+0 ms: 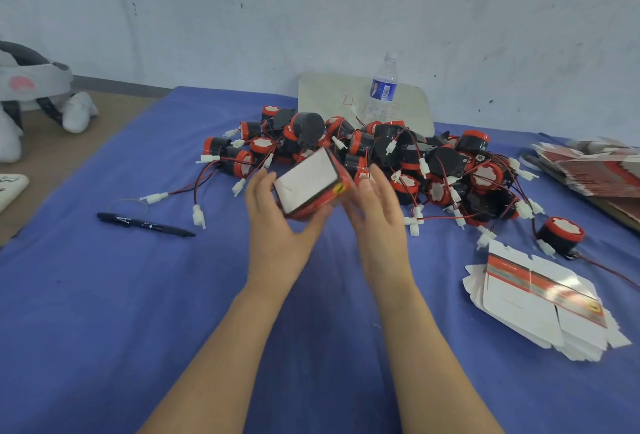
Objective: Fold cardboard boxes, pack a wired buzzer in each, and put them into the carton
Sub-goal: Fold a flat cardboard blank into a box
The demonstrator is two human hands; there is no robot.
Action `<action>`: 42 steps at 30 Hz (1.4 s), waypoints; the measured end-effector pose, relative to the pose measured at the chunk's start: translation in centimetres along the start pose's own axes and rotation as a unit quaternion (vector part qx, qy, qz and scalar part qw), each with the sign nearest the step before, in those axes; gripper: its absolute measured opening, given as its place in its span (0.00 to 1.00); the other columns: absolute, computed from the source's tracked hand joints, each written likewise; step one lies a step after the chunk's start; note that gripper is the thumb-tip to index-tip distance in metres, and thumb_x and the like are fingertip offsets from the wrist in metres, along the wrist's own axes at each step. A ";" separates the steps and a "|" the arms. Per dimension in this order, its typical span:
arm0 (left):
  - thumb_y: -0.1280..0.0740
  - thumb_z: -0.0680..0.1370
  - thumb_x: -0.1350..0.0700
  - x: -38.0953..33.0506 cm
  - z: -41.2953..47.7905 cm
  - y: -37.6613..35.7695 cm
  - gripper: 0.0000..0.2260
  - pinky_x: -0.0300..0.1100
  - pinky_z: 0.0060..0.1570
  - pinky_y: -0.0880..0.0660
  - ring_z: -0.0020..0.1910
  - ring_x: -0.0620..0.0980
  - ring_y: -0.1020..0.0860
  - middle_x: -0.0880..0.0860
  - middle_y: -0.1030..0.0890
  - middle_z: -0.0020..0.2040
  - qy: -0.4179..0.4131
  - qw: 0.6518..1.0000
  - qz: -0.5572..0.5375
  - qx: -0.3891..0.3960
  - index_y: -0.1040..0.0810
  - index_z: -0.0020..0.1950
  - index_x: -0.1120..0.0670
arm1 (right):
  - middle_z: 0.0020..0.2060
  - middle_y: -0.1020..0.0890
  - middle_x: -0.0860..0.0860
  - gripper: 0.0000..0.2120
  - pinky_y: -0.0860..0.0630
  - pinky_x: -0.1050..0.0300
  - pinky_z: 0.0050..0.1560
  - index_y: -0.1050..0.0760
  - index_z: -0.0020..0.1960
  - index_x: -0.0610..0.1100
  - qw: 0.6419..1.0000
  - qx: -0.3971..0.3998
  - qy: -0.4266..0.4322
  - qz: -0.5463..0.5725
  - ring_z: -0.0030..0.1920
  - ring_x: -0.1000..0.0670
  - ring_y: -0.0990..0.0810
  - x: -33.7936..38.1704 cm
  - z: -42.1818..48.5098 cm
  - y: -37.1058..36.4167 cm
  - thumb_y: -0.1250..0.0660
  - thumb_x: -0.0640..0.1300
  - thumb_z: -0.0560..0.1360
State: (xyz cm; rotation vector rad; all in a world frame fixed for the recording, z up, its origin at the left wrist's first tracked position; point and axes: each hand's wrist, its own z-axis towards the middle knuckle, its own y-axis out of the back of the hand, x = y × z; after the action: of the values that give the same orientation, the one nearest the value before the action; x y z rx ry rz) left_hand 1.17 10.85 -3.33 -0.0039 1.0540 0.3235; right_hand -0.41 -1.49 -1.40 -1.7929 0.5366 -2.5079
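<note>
table (104, 295): blue cloth over it, carries everything below.
buzzer pile (408, 160): black-and-red wired buzzers heaped at the far middle, wires and white plugs spilling toward you.
flat boxes (540, 305): unfolded stack beside your right forearm; second stack (595, 170) at the far right edge.
left hand (277, 222): your grip is curled round the box, thumb on its left end, fingers under it.
right hand (377, 212): grip open, fingers straight, touching the box's right end.
box (310, 181): folded, red with a white top face, tilted, held off the table just in front of the pile.
bottle (382, 87): upright behind the pile.
pen (145, 224): lying left of your hands.
</note>
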 end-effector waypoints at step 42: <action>0.40 0.82 0.54 -1.7 -1.4 -1.6 0.21 0.33 0.62 0.31 0.64 0.40 0.29 0.43 0.29 0.67 0.080 0.990 -0.039 0.112 0.36 0.74 0.52 | 0.47 0.15 0.53 0.09 0.20 0.57 0.50 0.23 0.54 0.50 0.999 0.017 -0.030 -0.021 0.50 0.52 0.17 0.3 0.0 -0.3 0.40 0.41 0.81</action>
State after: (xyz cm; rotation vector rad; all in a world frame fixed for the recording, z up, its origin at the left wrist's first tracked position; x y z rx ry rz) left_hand -0.37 8.68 -2.81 0.1322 1.2412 0.1335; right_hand -0.48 -1.26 -1.02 -1.8806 0.4570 -2.4636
